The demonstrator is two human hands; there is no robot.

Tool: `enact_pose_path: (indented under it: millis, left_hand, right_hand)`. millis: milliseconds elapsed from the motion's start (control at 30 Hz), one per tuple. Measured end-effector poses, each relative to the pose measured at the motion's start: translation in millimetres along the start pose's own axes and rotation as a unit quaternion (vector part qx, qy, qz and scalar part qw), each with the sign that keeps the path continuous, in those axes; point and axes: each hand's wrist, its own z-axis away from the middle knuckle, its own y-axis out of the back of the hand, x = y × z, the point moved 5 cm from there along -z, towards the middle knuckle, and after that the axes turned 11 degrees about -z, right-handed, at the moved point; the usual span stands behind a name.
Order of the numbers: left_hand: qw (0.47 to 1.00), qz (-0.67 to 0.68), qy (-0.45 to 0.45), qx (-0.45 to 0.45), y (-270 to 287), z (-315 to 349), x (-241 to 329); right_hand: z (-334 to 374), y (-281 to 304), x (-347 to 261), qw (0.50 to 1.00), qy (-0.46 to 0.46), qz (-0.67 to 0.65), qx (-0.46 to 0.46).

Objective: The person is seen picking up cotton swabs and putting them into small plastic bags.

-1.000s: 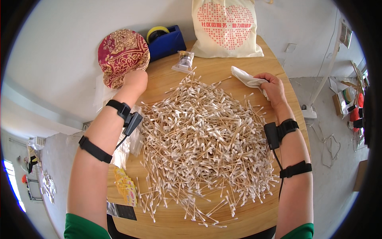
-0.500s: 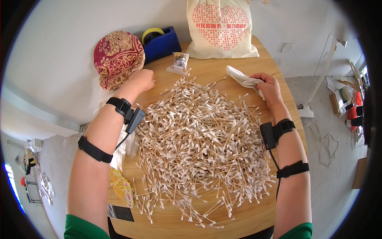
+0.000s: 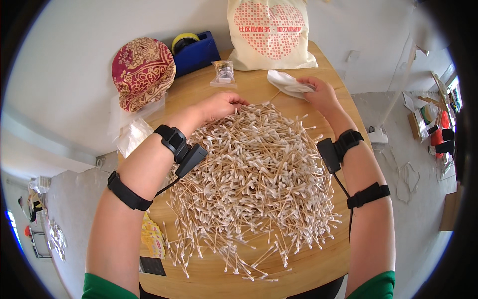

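Observation:
A large heap of cotton swabs [image 3: 259, 174], with wooden sticks and white tips, covers the middle of the wooden table. At its far left edge my left hand [image 3: 219, 105] has its fingertips pressed together against the swabs. Whatever lies between those fingertips is hidden. Beyond the heap, on the far right, my right hand [image 3: 321, 93] grips a soft, folded white cloth [image 3: 286, 83] between thumb and fingers. The cloth points left, over bare wood near the bag.
A cream cloth bag [image 3: 269, 35] stands at the back. Left of it are a small clear packet [image 3: 224, 74], a blue tape dispenser [image 3: 199, 55] and a red-and-gold patterned cap [image 3: 143, 72]. Clear plastic bags [image 3: 133, 135] and yellow packets [image 3: 152, 236] lie along the left side.
My left hand has moved right, from beside the patterned cap to the heap's far edge. My right hand has shifted slightly left and away with the cloth.

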Motion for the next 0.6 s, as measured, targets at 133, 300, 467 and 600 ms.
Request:
enact_pose_path:
  millis: [133,300,467,600]
  left_hand:
    - [0.999,0.002,-0.037,-0.033,-21.6,-0.5,24.9]
    - [0.998,-0.017,0.002,-0.067,-25.9,14.1,34.5]
    - [0.973,-0.172,-0.148,0.039,-24.9,32.4,60.7]
    - [0.92,-0.319,-0.141,0.177,-9.4,57.0,81.9]
  right_hand:
    - [25.1,24.5,-36.7,0.929,0.257,0.221,0.147]
    - [68.0,-1.6,-46.5,0.993,0.109,0.036,-0.024]
    - [98.1,-10.0,-49.4,0.991,0.054,0.082,-0.087]
    - [72.7,-25.3,-68.0,0.982,0.106,0.12,-0.098]
